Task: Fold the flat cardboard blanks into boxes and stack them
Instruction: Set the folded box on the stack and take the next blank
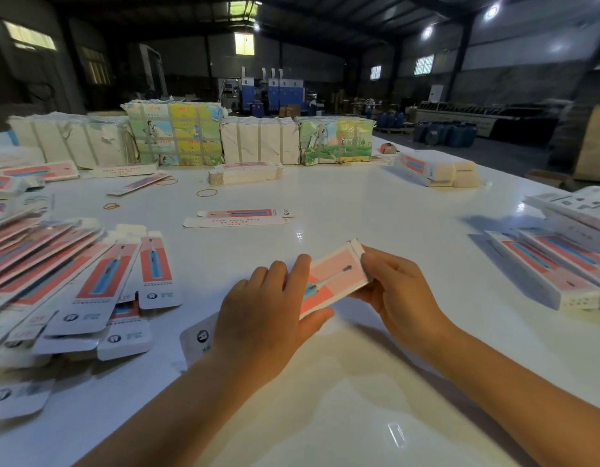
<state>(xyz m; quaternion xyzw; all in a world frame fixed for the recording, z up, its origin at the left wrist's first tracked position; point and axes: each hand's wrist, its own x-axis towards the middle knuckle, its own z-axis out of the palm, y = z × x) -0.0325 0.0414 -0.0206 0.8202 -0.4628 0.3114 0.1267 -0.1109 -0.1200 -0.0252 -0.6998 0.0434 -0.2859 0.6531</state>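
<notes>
Both hands (329, 298) grip one blank (335, 278) above open table (376, 224).

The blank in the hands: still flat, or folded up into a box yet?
Mostly flat: the blank shows one broad printed face, its end flap untucked. Left hand and right hand grip it.

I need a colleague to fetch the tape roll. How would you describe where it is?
Start from the row of strapped bundles along the white table's far edge. Just right of the last illustrated bundle sits the tape roll: small, round and orange-brown, unlike the flat printed cartons around it.
</notes>
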